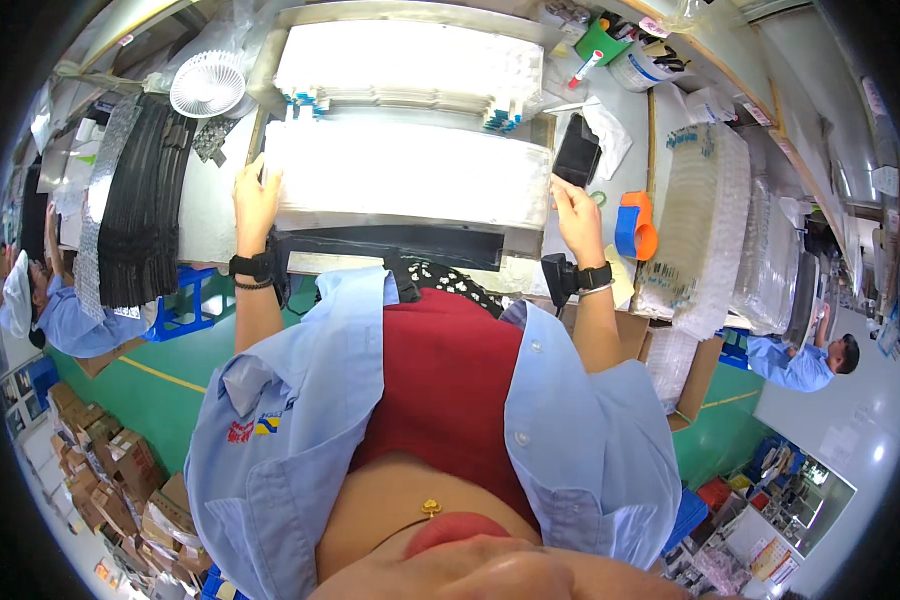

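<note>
A wide stack of clear plastic trays [410, 172] lies on the workbench [215, 200] in front of me. My left hand [256, 196] grips the stack's left end, fingers curled over its edge. At the right end, my right hand [573, 208] holds the other edge. Both wrists wear black bands. A second, larger stack of clear trays [410, 65] with blue tabs sits just behind the first.
Black trays [142, 190] and a white round fan [208, 84] lie left. A black device [576, 150], an orange-blue tape dispenser [635, 226] and tall stacks of clear trays [700, 230] stand right. Other workers in blue sit at far left [65, 310] and right [800, 362]. Cardboard boxes [110, 470] sit below.
</note>
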{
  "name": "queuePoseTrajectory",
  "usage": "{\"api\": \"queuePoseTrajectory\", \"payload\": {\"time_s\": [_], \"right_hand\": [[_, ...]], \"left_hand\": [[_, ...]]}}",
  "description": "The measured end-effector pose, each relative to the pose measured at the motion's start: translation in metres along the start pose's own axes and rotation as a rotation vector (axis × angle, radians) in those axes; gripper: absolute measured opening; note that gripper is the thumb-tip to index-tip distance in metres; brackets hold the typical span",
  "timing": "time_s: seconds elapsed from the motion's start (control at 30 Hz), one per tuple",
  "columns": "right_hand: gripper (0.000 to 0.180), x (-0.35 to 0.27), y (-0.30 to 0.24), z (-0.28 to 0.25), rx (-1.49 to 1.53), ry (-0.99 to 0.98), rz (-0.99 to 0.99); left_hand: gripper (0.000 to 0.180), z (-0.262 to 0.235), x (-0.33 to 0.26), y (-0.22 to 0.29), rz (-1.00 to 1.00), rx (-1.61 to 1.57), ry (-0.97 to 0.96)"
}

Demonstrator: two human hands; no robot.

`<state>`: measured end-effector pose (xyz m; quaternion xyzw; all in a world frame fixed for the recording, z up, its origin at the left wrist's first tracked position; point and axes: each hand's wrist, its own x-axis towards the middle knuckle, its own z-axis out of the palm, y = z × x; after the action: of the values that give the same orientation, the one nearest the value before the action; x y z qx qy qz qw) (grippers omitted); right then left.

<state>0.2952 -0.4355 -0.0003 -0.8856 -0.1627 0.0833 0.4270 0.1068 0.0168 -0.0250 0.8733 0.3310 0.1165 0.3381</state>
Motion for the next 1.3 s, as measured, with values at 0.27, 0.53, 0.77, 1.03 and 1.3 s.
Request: {"api": "queuePoseTrajectory", "payload": {"time_s": [0.27,0.53,0.77,1.03,1.3], "right_hand": [[0.027,-0.004,-0.021,0.006,0.343,0.076,0.092],[0.023,0.003,-0.005,0.0,0.713,-0.013,0.311],[0.014,0.003,-0.022,-0.007,0.549,-0.033,0.255],[0.01,0.008,-0.043,-0.023,0.548,-0.006,0.115],[0.01,0.016,-0.046,-0.034,0.588,-0.002,0.067]], "left_hand": [[0.023,-0.015,0.001,0.017,-0.066,-0.475,0.017],[0.014,-0.032,0.003,0.022,-0.118,-0.687,-0.199],[0.02,-0.043,0.002,0.018,-0.096,-0.92,-0.174],[0.016,-0.062,-0.005,0.041,-0.105,-1.093,-0.06],[0.016,-0.079,-0.022,0.059,-0.029,-1.121,-0.076]]}}
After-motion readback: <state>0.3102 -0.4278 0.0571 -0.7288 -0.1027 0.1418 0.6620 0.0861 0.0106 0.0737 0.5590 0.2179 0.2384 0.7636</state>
